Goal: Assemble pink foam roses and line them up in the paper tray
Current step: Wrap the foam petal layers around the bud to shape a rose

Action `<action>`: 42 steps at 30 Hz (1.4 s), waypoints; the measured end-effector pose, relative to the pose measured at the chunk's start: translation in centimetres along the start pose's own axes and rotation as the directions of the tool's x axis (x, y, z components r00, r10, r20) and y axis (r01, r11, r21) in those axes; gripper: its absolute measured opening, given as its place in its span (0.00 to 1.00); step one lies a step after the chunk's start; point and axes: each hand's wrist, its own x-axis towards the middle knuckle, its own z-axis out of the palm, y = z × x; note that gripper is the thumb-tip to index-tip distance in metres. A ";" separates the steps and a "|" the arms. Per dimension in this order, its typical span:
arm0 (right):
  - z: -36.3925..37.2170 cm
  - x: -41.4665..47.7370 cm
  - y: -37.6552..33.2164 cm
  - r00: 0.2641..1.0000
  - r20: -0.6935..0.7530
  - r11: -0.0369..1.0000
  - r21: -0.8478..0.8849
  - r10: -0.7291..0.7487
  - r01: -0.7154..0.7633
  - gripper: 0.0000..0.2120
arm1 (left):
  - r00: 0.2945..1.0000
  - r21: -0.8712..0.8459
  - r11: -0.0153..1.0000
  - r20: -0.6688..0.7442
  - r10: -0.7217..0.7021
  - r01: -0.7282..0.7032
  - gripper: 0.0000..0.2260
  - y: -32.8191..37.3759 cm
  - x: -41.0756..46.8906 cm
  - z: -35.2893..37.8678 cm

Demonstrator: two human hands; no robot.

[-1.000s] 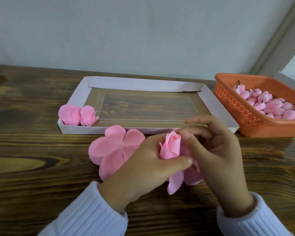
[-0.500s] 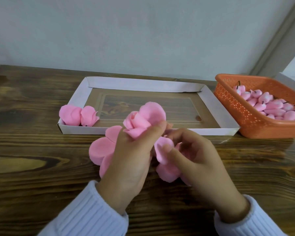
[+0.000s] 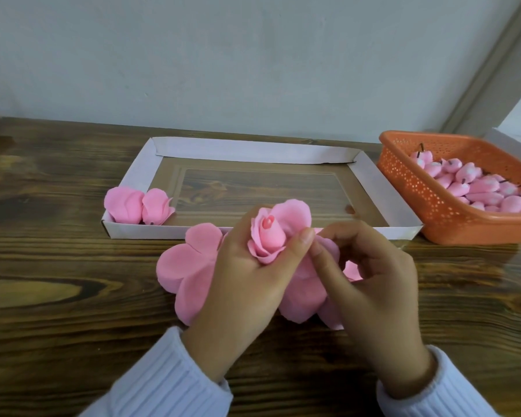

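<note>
My left hand [image 3: 247, 284] grips a half-built pink foam rose [image 3: 271, 233] just in front of the paper tray [image 3: 253, 152], bud pointing up at me. Its outer petals [image 3: 304, 293] hang loose below. My right hand [image 3: 370, 281] pinches one of those petals beside the bud, fingers curled. A flat pink petal piece [image 3: 181, 266] lies on the table, partly under my left hand. Two finished roses [image 3: 139, 206] sit in the tray's near left corner.
An orange plastic basket [image 3: 427, 200] full of pink foam buds stands to the right of the tray. The dark wooden table [image 3: 57, 296] runs back to a pale wall. A white edge shows at the far right behind the basket.
The rose was lifted and turned, so its bud now faces up toward me. My right hand moved from below the rose to the petals beside the bud.
</note>
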 end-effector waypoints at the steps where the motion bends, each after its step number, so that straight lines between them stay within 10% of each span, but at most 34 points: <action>1: 0.0 0.0 0.0 1.000 -0.006 1.000 -0.002 -0.013 0.013 0.03 | 1.000 -0.001 1.000 0.019 -0.004 0.004 0.14 0.0 0.0 0.0; 15: -0.4 0.3 0.6 0.973 -0.106 0.969 0.164 0.204 -0.185 0.17 | 0.857 0.172 0.983 0.496 -0.137 0.058 0.11 -0.1 0.7 -1.6; 30: -0.2 0.2 0.6 0.966 0.018 0.943 0.210 0.259 -0.257 0.04 | 0.911 0.221 0.970 0.373 -0.177 0.098 0.15 -0.8 0.8 -1.2; 42: -0.7 0.1 0.0 0.997 -0.030 0.989 0.125 -0.070 0.074 0.08 | 0.928 0.192 0.981 0.370 -0.038 -0.036 0.09 -0.7 0.6 -0.7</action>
